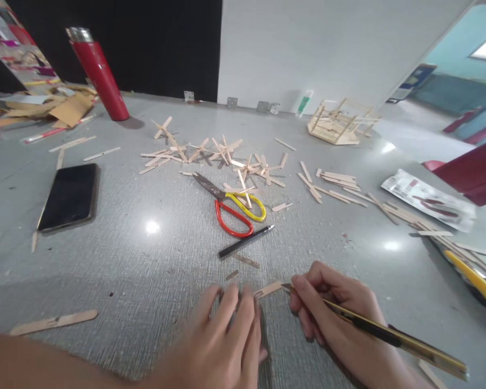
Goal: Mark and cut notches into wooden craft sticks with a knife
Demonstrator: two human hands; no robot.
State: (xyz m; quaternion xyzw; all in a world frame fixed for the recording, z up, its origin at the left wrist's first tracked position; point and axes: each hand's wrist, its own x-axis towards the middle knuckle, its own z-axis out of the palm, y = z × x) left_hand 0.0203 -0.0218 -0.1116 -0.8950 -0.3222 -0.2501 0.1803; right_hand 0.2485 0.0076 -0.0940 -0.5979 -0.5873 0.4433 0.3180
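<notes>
Two hands meet at the near edge of the table (146, 270): left hand (222, 346) flat, open, fingertips pinning a short wooden stick (268, 290); right hand (340, 319) closed round a yellow-black knife (389, 334), tip on the stick. Print on the packet (427, 199) by the right edge is unreadable.

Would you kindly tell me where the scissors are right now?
In the head view the scissors lie centrally on the table, just beyond the black pen, with their blades reaching into the scattered sticks.
</notes>
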